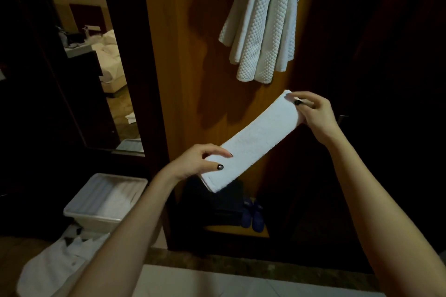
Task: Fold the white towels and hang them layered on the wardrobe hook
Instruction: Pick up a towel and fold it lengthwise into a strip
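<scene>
A long, narrow folded white terry towel (255, 142) is held in the air at the centre of the frame, slanting from lower centre up toward the right. The left hand (205, 161) grips its lower end, and the right hand (313, 113) pinches its upper end with curled fingers, so both hands are closed on the cloth. Above it, at the top of the frame, white waffle-textured towels (260, 26) hang in layered folds against the brown wooden wardrobe panel (188, 55); what they hang from is out of view. At the lower left a white plastic bin (135, 190) holds pale cloth, with a white shirt (60, 263) lying below it. A tall mirror (103, 55) at the upper left reflects a bed. Dark blue slippers (252, 214) sit at the wardrobe's bottom.
</scene>
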Tool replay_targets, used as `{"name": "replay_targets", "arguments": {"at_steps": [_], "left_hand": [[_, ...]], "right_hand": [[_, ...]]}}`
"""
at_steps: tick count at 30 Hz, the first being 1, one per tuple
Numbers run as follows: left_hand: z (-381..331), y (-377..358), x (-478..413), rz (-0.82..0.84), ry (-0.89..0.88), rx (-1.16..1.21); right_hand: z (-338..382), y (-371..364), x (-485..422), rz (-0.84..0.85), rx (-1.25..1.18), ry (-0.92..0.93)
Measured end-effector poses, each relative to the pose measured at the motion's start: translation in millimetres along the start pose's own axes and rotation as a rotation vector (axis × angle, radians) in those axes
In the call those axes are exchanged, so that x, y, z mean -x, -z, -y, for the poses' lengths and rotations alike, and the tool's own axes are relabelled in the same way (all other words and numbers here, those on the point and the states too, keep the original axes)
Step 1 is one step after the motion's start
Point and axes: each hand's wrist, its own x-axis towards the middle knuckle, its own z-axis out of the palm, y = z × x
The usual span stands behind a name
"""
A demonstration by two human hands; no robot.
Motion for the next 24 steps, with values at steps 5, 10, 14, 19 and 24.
{"name": "replay_targets", "arguments": {"at_steps": [5,10,14,19,24], "left_hand": [[-16.4,51.5,-24.9,-0.025,0.030,-0.070],[-39.2,91.7,-55.7,-0.128,-0.025,-0.120],[-68.4,124.2,-95.3,-0.150,-0.073,-0.138],[-122.2,172.3,-150.5,-0.299,-0.217,-0.058],[-182.1,214.2,-214.2,-0.390,-0.393,-0.045]], "right_hand": [[-7.4,26.5,-2.9,0.080,-0.081,-0.111],[12.8,33.6,-25.0,0.099,-0.119,-0.067],[30.7,42.6,-68.4,0.043,-0.196,-0.015],[57.9,61.1,-132.1,-0.007,-0.254,0.044],[102.0,84.2,-200.6,-0.039,-0.333,0.153]]}}
